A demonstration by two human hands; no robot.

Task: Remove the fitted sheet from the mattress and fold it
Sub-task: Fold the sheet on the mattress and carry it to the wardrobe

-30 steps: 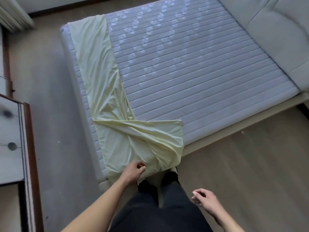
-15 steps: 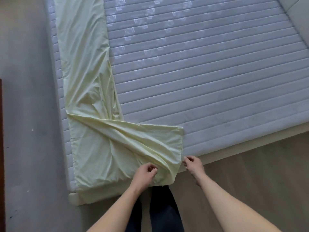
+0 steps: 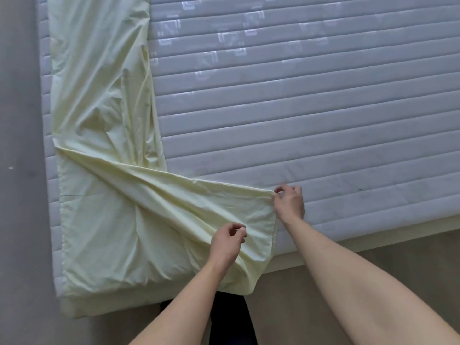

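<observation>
The pale yellow fitted sheet is laid in a long strip along the left edge of the bare quilted mattress. Its far corner is pinched in the right hand, and a fold near the mattress's front edge is gripped by the left hand.

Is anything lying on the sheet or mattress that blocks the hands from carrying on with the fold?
Nothing visible does. Both hands already grip the pale yellow sheet: the right hand pinches its far corner, the left hand holds a fold. The bare mattress carries nothing else.
</observation>
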